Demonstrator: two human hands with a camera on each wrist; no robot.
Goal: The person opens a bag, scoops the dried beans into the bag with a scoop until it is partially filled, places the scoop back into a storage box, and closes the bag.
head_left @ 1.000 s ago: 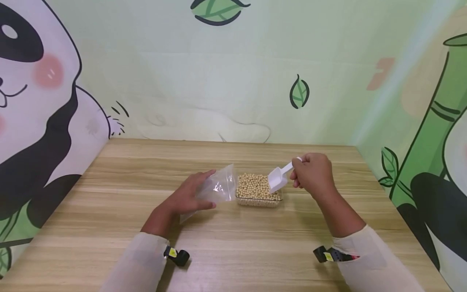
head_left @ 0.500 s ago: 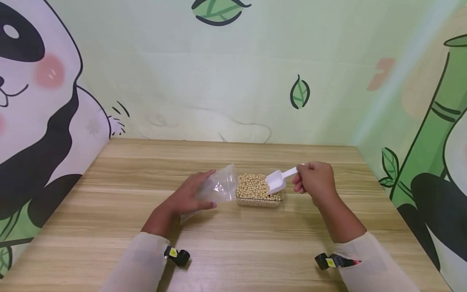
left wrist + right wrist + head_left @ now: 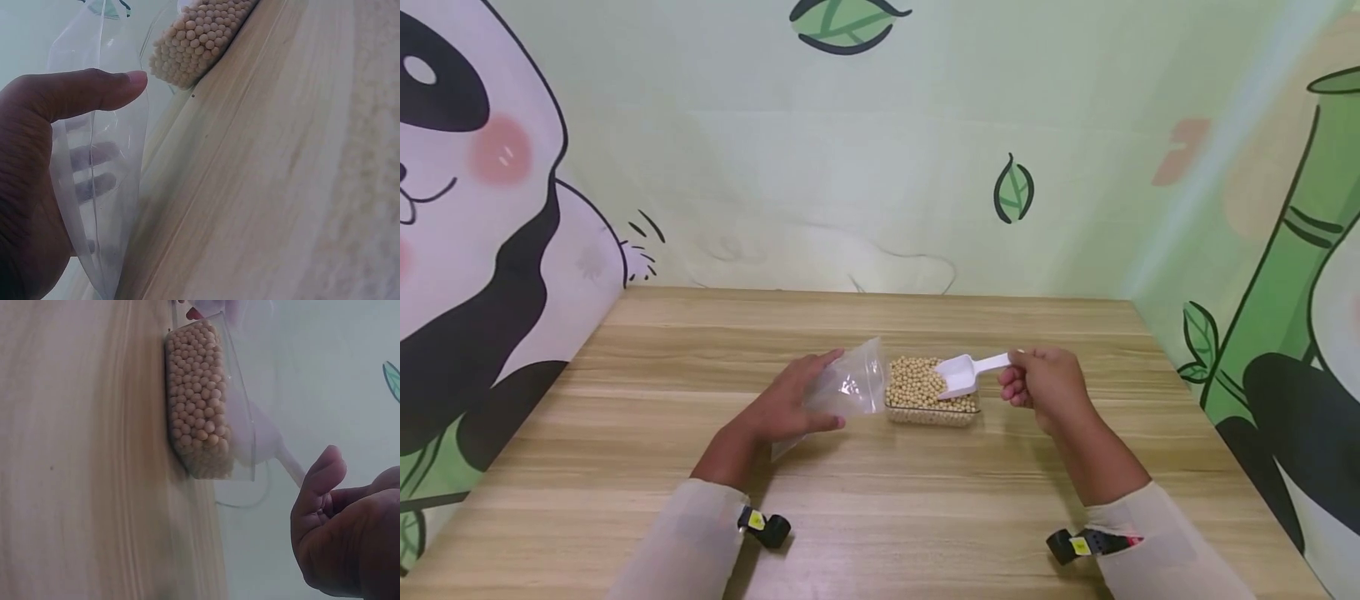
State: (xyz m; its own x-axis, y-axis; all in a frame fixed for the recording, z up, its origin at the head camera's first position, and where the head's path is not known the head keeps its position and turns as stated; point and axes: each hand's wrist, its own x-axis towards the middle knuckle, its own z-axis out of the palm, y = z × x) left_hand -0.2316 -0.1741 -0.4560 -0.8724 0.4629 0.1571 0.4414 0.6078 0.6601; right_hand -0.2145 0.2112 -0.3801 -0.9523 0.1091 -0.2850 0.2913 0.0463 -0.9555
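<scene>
My right hand (image 3: 1051,385) pinches the end of a white plastic scoop's (image 3: 958,377) handle. The scoop's bowl lies over the soybeans (image 3: 913,382), its front edge in among them. These round, pale beans nearly fill a clear plastic container (image 3: 240,403). To the left, my left hand (image 3: 786,400) holds a clear zip bag (image 3: 850,383) between thumb and fingers. The bag's mouth faces the container, close to its left side. In the left wrist view the thumb (image 3: 119,90) crosses the near side of the bag, and fingertips show through the film.
Everything stands on a wood-grain table (image 3: 895,517). Behind it rises a pale green wall (image 3: 737,167) printed with pandas, leaves and bamboo. A small black camera (image 3: 767,529) is strapped at each wrist.
My right hand has come down, and the scoop has swung flatter and moved left, deeper over the soybeans. The left hand and the zip bag have kept their place.
</scene>
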